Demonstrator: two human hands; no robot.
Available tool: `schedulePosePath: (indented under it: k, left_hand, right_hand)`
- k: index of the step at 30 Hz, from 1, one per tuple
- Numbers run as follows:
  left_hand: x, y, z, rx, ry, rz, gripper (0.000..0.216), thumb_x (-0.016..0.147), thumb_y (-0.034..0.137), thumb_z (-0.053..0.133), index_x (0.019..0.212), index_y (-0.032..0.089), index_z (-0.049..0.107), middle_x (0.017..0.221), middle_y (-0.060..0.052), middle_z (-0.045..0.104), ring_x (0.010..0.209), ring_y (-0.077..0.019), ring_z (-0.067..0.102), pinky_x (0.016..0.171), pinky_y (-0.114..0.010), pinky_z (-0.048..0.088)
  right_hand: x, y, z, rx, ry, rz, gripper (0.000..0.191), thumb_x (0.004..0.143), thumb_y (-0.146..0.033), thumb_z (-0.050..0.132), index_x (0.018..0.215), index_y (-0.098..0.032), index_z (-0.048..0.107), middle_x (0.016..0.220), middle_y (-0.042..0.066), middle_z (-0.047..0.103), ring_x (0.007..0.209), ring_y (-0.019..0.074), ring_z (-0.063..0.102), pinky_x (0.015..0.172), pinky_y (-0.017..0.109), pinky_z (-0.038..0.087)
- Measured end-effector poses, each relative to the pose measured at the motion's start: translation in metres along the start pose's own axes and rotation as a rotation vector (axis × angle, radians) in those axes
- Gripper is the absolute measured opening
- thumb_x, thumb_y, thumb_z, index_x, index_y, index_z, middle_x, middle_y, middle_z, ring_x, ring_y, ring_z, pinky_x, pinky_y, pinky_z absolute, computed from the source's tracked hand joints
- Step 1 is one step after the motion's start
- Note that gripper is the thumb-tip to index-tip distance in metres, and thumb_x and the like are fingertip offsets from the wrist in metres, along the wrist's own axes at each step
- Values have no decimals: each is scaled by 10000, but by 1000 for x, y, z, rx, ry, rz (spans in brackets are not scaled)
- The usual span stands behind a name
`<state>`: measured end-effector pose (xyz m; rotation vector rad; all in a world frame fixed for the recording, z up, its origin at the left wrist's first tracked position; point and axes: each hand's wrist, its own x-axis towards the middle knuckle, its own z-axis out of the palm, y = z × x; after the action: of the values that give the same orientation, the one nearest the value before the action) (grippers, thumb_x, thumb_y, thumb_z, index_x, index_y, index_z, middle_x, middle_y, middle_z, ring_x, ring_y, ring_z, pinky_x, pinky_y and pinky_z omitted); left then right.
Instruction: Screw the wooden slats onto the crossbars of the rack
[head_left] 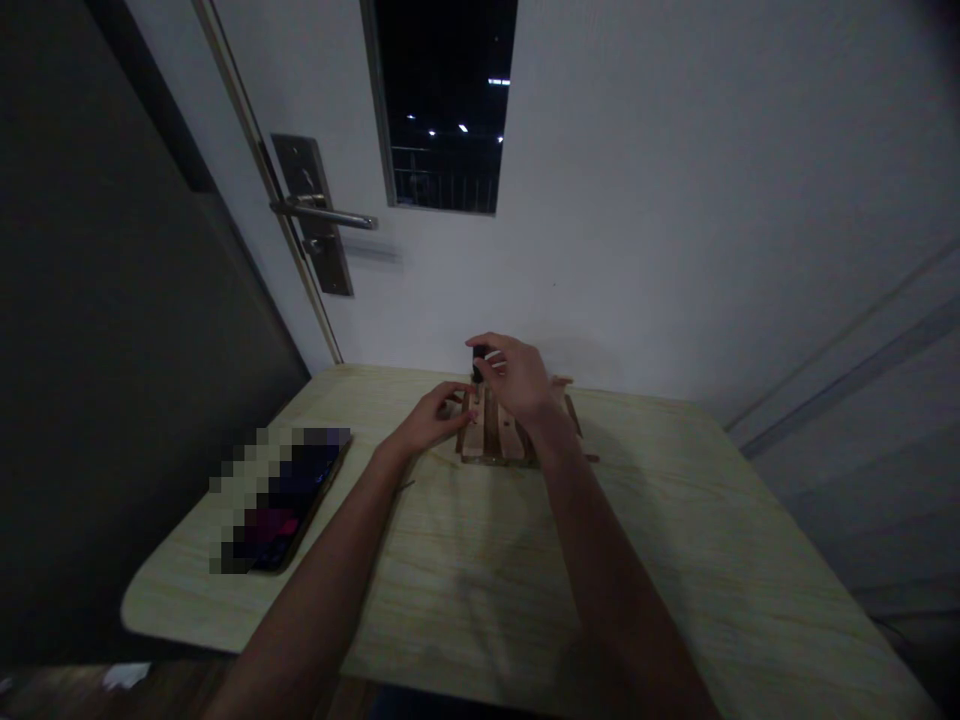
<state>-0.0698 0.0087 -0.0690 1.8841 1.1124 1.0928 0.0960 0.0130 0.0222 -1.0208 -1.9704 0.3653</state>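
Note:
A small wooden model (501, 436) made of thin slats stands on the pale wooden table (675, 560) near its far edge. My right hand (519, 378) hovers over its top with the fingers curled round a small black object (478, 354), which I cannot name. My left hand (433, 417) rests on the table at the model's left side, fingertips pinched against a slat. The right hand hides much of the model's middle.
A phone (289, 500) with a dark screen lies on the table's left part. Behind the table stands a white door with a metal handle (324, 214) and a narrow dark window (444, 105). A dark wall fills the left side.

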Motion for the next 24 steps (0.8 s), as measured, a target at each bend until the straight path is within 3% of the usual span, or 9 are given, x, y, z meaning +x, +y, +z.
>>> schedulePosePath:
  k: [6,15,24]
  left_hand:
    - [1,-1,-1,4,-3,6,419,755,374,643,1113,171,566,1118,-98,601,987,-214,576,864,-353,469]
    - [1,-2,0,1,8,24,426,757,372,648,1127,178,565,1113,-98,607,1003,-219,573,893,-375,460]
    - [0,-3,-1,-26,-7,5,434,754,378,647,1127,174,560,1103,-100,612,976,-214,583,872,-375,474]
  right_hand:
    - [-1,-4,-2,96,-27,24,314,792,-95,468,1034,-199,638,1065,50,678,882,155,659,838,331,546]
    - [-1,-3,-5,45,-44,-2,290,799,-134,506,1045,-237,621,916,21,688,749,140,642,681,274,553]
    - [0,2,-1,-48,17,-14,205,778,-138,574,960,-225,613,877,29,656,709,144,609,712,305,531]
